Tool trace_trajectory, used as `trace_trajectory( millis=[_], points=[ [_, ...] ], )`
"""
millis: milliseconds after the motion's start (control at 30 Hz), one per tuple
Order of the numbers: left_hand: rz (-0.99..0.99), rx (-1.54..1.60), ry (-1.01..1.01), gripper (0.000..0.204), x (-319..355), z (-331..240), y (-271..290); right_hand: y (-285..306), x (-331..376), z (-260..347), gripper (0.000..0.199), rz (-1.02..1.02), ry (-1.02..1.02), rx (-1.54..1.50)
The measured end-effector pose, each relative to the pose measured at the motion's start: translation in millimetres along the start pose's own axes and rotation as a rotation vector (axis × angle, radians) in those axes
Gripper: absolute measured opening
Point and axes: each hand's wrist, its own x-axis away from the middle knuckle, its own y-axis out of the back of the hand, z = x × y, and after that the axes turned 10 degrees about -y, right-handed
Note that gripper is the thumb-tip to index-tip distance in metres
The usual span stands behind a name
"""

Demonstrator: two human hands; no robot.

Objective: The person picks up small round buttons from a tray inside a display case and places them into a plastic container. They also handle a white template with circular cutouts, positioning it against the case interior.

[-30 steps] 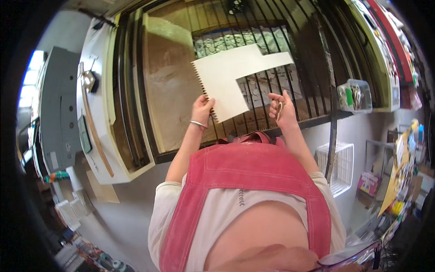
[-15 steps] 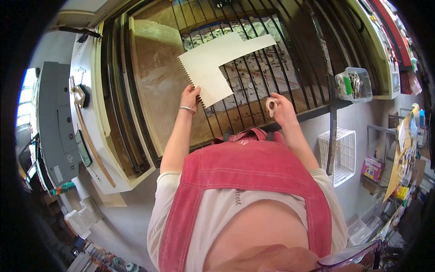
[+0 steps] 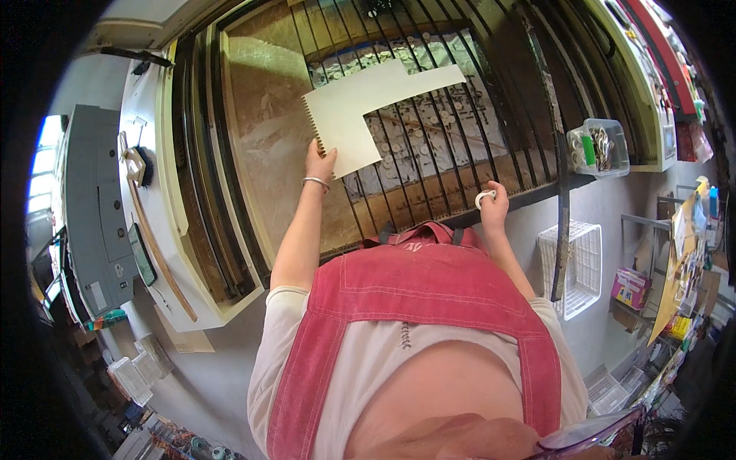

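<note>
I've slid the notched sheet [image 3: 366, 107] farther over the slats [image 3: 429, 165], left hand [image 3: 319, 162] pinching its corner; right hand [image 3: 491, 203] grips a tape roll [image 3: 484, 198] (nothing taped yet).

Workshop, slatted cutting machine bed [image 3: 429, 153], parts bin [image 3: 599, 147], cluttered shelves [image 3: 682, 253]

A notched sheet [image 3: 368, 111] is held over the barred bed [image 3: 491, 69] by the left hand [image 3: 319, 162]; a tape roll [image 3: 484, 199] is gripped at the bed's near edge by the right hand [image 3: 494, 205]; a tub [image 3: 599, 147] is set to the right.
</note>
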Motion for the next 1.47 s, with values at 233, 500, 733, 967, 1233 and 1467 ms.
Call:
trace_trajectory(
  millis=[233,500,733,967,1233,1467],
  points=[
    [-0.151,0.266,-0.101,0.067,5,57,7,1,-10,-16,0.040,-0.017,-0.136,-0.170],
    [-0.244,0.431,0.189,0.047,80,24,38,23,-26,-30,0.032,-0.278,-0.089,-0.244],
    [-0.279,0.452,0.263,0.040,129,28,62,80,-73,-50,0.031,-0.582,-0.169,-0.282],
    [-0.307,0.479,0.272,0.035,132,24,61,107,-110,-65,0.031,-0.649,-0.102,-0.030],
    [-0.288,0.488,0.266,0.025,127,24,58,129,-119,-73,0.033,-0.610,0.044,0.125],
    [-0.240,0.499,0.289,0.025,123,68,60,110,-82,-25,0.044,-0.661,0.215,0.514]
  ],
)
